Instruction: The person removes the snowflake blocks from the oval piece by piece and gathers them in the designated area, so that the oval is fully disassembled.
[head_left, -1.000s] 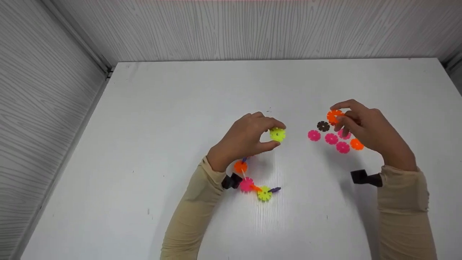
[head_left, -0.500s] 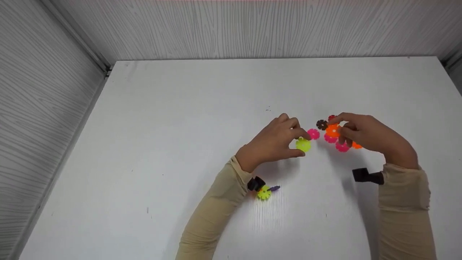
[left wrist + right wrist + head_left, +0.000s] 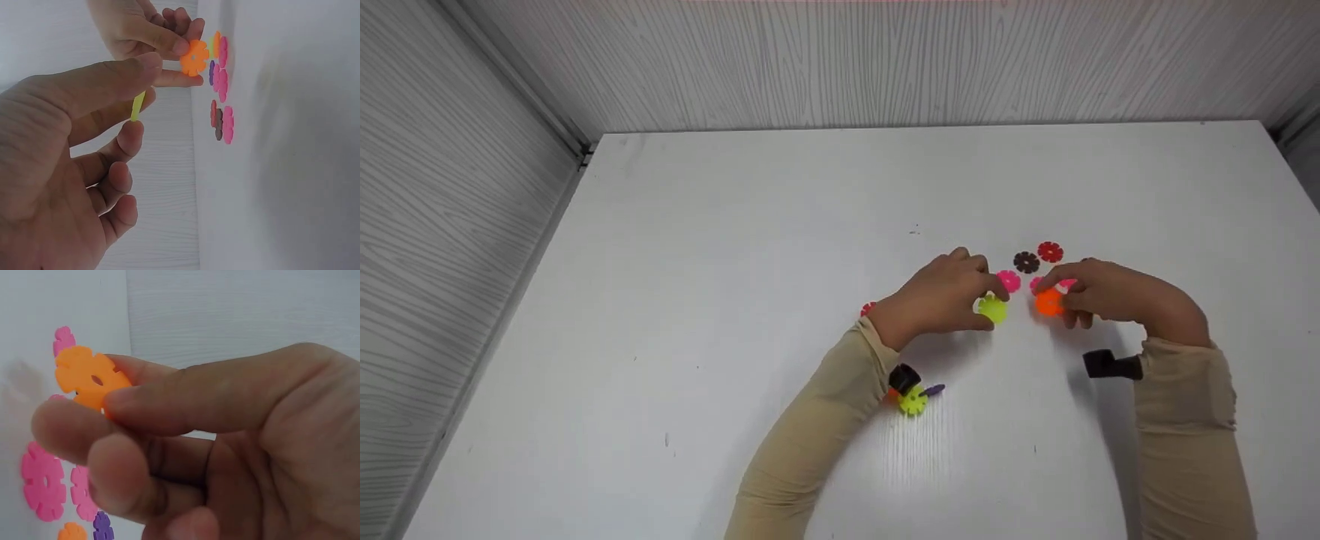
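Observation:
Between thumb and fingers my left hand (image 3: 941, 298) pinches a yellow notched plastic disc (image 3: 992, 309), seen edge-on in the left wrist view. Facing it, my right hand (image 3: 1114, 295) pinches an orange notched disc (image 3: 1049, 303) with a hole in its middle. A narrow gap separates the two discs, both held above the table. Loose discs lie close by: a pink disc (image 3: 1009, 281), a brown disc (image 3: 1026, 262) and a red disc (image 3: 1050, 252). More pink discs (image 3: 44, 481) and a purple disc (image 3: 103, 526) show under the right hand, which hides part of them in the head view.
A chain of joined discs lies near my left wrist, mostly covered by the forearm; its yellow disc (image 3: 913, 401) and a purple disc standing on edge (image 3: 934, 390) show. Wood-grain panels (image 3: 840, 60) border the white table (image 3: 697, 247) at the back and left.
My left hand has moved right with the yellow disc. My right hand has come down and slightly left with the orange disc, so the two discs are now close together.

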### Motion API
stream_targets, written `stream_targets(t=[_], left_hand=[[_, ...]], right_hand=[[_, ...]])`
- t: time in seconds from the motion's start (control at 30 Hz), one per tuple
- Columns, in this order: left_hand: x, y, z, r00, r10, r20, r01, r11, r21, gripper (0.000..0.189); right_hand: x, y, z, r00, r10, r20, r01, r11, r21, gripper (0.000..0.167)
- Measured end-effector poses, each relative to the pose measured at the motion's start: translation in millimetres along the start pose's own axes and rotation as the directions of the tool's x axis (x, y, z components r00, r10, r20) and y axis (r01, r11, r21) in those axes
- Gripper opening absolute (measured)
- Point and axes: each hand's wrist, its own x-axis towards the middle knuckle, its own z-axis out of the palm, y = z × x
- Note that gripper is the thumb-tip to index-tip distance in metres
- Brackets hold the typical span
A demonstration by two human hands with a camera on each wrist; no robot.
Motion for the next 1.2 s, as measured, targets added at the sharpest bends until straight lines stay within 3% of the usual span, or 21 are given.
stream_targets(t=[0.33, 0.57, 0.7, 0.93, 1.2], left_hand=[[22.0, 7.5, -6.1, 0.993, -0.041, 0.115, 0.033, 0.997, 0.068, 0.040], [39.1, 9.9, -0.2, 0.968, -0.089, 0.236, 0.069, 0.993, 0.092, 0.039], [46.7, 7.7, 5.7, 0.960, -0.098, 0.264, 0.072, 0.992, 0.107, 0.037], [49.7, 4.6, 11.5, 0.952, -0.140, 0.272, 0.130, 0.990, 0.055, 0.037], [46.8, -0.3, 12.0, 0.925, -0.192, 0.329, 0.227, 0.971, -0.071, 0.043]], right_hand=[[8.7, 3, 5, 0.997, 0.036, 0.062, -0.037, 0.999, 0.003, 0.038], [12.5, 10, 7, 0.998, 0.036, 0.059, -0.038, 0.999, 0.034, 0.037], [14.6, 14, 7, 0.997, 0.035, 0.063, -0.039, 0.997, 0.072, 0.037], [14.6, 11, 8, 0.996, 0.060, 0.064, -0.065, 0.995, 0.082, 0.038], [14.0, 12, 7, 0.997, 0.056, 0.061, -0.062, 0.993, 0.096, 0.040]])
